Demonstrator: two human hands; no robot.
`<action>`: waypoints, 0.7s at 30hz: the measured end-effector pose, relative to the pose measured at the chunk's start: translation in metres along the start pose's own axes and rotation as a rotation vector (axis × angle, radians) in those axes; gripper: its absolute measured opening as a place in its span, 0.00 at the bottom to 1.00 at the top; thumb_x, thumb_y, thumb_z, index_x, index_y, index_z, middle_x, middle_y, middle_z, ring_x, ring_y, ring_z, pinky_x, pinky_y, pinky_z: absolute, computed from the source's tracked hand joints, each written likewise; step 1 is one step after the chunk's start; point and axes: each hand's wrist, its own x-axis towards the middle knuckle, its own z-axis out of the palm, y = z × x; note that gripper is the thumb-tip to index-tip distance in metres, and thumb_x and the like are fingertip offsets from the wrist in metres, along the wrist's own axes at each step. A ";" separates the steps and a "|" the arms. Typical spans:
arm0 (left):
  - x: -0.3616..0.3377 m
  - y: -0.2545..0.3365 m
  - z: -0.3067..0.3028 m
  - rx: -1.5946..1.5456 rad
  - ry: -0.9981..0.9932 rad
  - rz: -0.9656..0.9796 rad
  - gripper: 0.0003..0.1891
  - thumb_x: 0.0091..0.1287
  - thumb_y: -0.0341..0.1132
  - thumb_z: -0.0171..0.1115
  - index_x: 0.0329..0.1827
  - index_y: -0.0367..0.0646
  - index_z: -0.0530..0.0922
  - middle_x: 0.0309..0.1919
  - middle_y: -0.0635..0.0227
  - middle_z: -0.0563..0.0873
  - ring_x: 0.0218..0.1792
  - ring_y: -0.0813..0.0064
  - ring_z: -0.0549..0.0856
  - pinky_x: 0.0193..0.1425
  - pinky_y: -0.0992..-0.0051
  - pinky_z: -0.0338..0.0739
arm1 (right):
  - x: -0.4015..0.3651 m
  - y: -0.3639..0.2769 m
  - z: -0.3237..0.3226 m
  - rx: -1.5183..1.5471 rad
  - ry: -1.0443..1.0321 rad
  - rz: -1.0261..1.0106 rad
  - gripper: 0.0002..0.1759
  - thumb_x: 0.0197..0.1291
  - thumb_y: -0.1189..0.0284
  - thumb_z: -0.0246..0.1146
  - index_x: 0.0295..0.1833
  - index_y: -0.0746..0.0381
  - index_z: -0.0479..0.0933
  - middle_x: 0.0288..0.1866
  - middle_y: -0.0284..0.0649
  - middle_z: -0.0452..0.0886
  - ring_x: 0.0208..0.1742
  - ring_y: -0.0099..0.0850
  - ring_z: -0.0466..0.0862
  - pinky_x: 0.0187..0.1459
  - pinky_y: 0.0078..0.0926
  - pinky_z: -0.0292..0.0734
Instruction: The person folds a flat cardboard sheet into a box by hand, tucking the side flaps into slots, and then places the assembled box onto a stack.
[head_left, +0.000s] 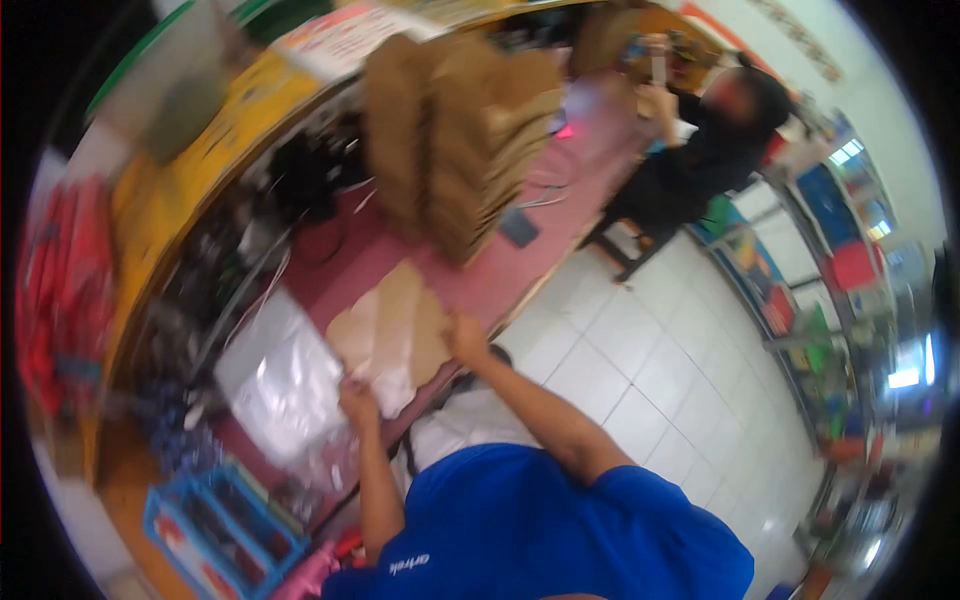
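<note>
A brown cardboard piece point(388, 325) with wavy edges and a paler strip across it lies between my two hands, over the front edge of the pink-topped table. My left hand point(360, 400) is closed at its lower left edge, beside a pile of clear plastic bags point(283, 375). At the right edge of the same piece, my right hand point(466, 340) has its fingers closed on it. The picture is blurred, so finger detail is faint. Beyond my hands rises a tall stack of similar brown cardboard pieces point(460, 150).
A blue basket point(228, 530) stands at lower left. Red plastic packs point(65, 290) hang at far left. On the table, a small dark flat object point(518, 228) lies beside the stack. Another person in black point(690, 160) sits at the table's far end. Loaded shelves point(800, 270) line the right wall.
</note>
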 end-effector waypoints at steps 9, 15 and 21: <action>-0.008 0.030 -0.012 -0.015 0.022 -0.077 0.18 0.65 0.29 0.71 0.57 0.37 0.81 0.38 0.52 0.91 0.42 0.52 0.91 0.49 0.59 0.82 | 0.005 -0.045 -0.022 0.001 -0.116 0.221 0.26 0.58 0.71 0.72 0.61 0.67 0.78 0.54 0.60 0.83 0.53 0.62 0.83 0.55 0.51 0.79; -0.005 0.024 -0.011 -0.084 0.106 -0.118 0.17 0.62 0.30 0.75 0.52 0.40 0.81 0.37 0.56 0.91 0.40 0.56 0.91 0.47 0.61 0.84 | 0.001 -0.053 -0.025 0.091 -0.114 0.283 0.28 0.57 0.69 0.74 0.61 0.68 0.78 0.55 0.61 0.80 0.57 0.60 0.81 0.60 0.50 0.77; -0.007 0.037 -0.016 0.109 0.186 -0.009 0.11 0.64 0.32 0.72 0.45 0.41 0.80 0.39 0.57 0.89 0.38 0.53 0.89 0.45 0.59 0.81 | -0.008 -0.029 -0.012 0.027 -0.061 0.153 0.29 0.54 0.68 0.76 0.61 0.68 0.80 0.53 0.58 0.78 0.59 0.58 0.78 0.62 0.49 0.75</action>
